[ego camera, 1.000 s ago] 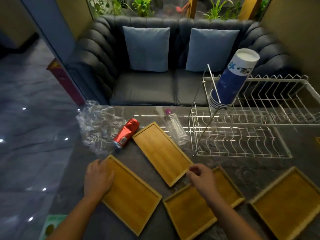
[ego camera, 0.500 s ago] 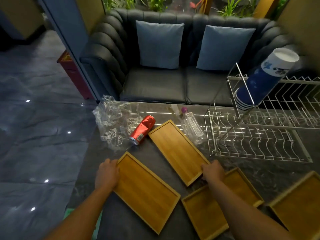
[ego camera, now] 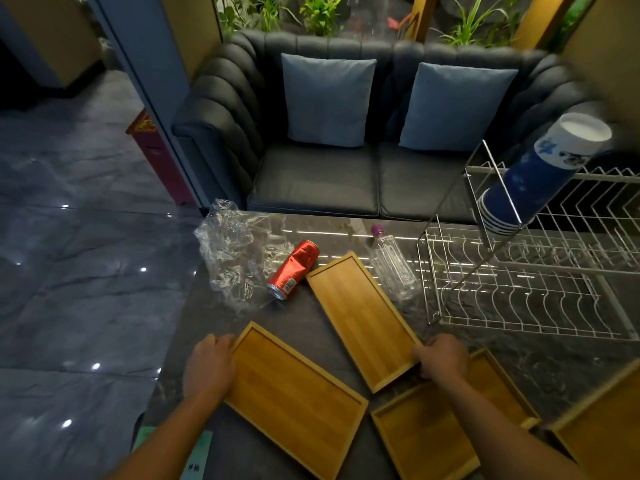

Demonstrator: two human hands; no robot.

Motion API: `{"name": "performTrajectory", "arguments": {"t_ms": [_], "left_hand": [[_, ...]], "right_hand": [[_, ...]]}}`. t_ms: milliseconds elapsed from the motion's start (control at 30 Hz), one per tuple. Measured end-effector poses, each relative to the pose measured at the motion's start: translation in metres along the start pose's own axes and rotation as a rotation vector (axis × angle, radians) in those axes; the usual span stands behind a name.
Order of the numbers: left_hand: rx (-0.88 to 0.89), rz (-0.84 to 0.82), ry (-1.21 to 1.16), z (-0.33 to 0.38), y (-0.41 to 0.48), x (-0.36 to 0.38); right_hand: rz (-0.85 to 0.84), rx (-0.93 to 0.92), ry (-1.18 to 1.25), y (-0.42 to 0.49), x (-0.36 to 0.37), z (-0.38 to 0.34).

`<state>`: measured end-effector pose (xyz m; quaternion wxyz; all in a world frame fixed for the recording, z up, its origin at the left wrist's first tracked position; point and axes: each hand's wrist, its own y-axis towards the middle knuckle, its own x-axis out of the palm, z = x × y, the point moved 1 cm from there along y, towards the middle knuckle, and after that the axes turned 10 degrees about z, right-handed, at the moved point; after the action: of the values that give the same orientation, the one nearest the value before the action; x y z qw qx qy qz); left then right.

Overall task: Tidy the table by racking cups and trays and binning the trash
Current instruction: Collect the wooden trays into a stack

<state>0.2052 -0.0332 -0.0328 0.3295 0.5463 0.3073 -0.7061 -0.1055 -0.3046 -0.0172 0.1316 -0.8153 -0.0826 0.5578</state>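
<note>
Several bamboo trays lie on the dark table. My left hand [ego camera: 209,363] grips the left edge of the near-left tray [ego camera: 294,396]. My right hand [ego camera: 441,355] grips the near right corner of the middle tray [ego camera: 360,317]. A third tray [ego camera: 440,431] lies under my right forearm and a fourth [ego camera: 609,420] at the right edge. A white wire rack [ego camera: 540,289] stands at the right with a stack of blue paper cups [ego camera: 533,181] on it. The trash is a red can [ego camera: 294,268], crumpled clear plastic [ego camera: 235,251] and a clear bottle [ego camera: 391,261].
A dark sofa [ego camera: 311,174] with two blue cushions stands behind the table. The table's left edge [ego camera: 173,341] drops to a glossy grey floor. A red box [ego camera: 152,147] stands on the floor by a pillar. A green paper [ego camera: 194,459] shows beside my left arm.
My right hand moved from above the third tray to the middle tray's near corner and took hold of it. My left hand stayed on the near-left tray's edge. The view shifted left.
</note>
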Motion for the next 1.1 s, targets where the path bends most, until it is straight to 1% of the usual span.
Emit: {"name": "performTrajectory", "arguments": {"t_ms": [67,100,167,200,233,333,367,400,433,533,667,733,800,833,900,967,1033,1100], "left_hand": [[0.060,0.079,-0.085,0.022,-0.005,-0.005],[0.076,0.082,-0.172,0.039,-0.009,-0.006],[0.055,0.008,-0.354,0.077,-0.017,-0.005],[0.007,-0.056,-0.447,0.100,-0.020,-0.001],[-0.089,-0.137,-0.561,0.122,-0.024,0.005],[-0.544,-0.437,-1.003,0.171,-0.029,0.024],[-0.663,-0.488,-1.100,0.181,-0.029,0.029],[-0.728,-0.504,-1.151,0.187,-0.030,0.033],[-0.748,-0.494,-1.165,0.191,-0.031,0.036],[-0.703,-0.431,-1.114,0.200,-0.035,0.041],[-0.670,-0.472,-1.162,0.210,-0.040,0.035],[-0.649,-0.457,-1.174,0.213,-0.041,0.033],[-0.626,-0.442,-1.177,0.216,-0.042,0.030],[-0.613,-0.441,-1.181,0.217,-0.043,0.028],[-0.598,-0.451,-1.207,0.217,-0.046,0.024],[-0.589,-0.460,-1.220,0.217,-0.051,0.019],[-0.579,-0.465,-1.217,0.216,-0.059,0.014],[-0.562,-0.479,-1.243,0.210,-0.068,0.007]], "right_hand": [[0.034,-0.032,-0.015,-0.004,-0.007,-0.001],[0.046,-0.047,-0.023,-0.005,-0.010,-0.001],[0.059,-0.058,-0.027,-0.009,-0.015,-0.002],[0.075,-0.054,-0.023,-0.011,-0.019,-0.002],[0.091,-0.057,-0.021,-0.013,-0.021,-0.002],[0.099,-0.075,-0.021,-0.022,-0.020,-0.004],[0.092,-0.075,-0.025,-0.024,-0.020,-0.004],[0.080,-0.074,-0.023,-0.027,-0.018,-0.005],[0.059,-0.068,-0.007,-0.029,-0.015,-0.004],[0.011,-0.066,0.079,-0.034,-0.008,-0.003],[0.048,-0.072,0.213,-0.034,-0.013,0.011],[0.085,0.010,0.313,-0.038,-0.019,0.025],[0.077,0.151,0.420,-0.047,-0.025,0.041],[0.034,0.237,0.495,-0.052,-0.026,0.046],[-0.141,0.409,0.712,-0.060,-0.026,0.048],[-0.313,0.516,0.937,-0.065,-0.024,0.042],[-0.343,0.538,1.062,-0.069,-0.022,0.036],[-0.327,0.493,1.093,-0.071,-0.022,0.035]]}}
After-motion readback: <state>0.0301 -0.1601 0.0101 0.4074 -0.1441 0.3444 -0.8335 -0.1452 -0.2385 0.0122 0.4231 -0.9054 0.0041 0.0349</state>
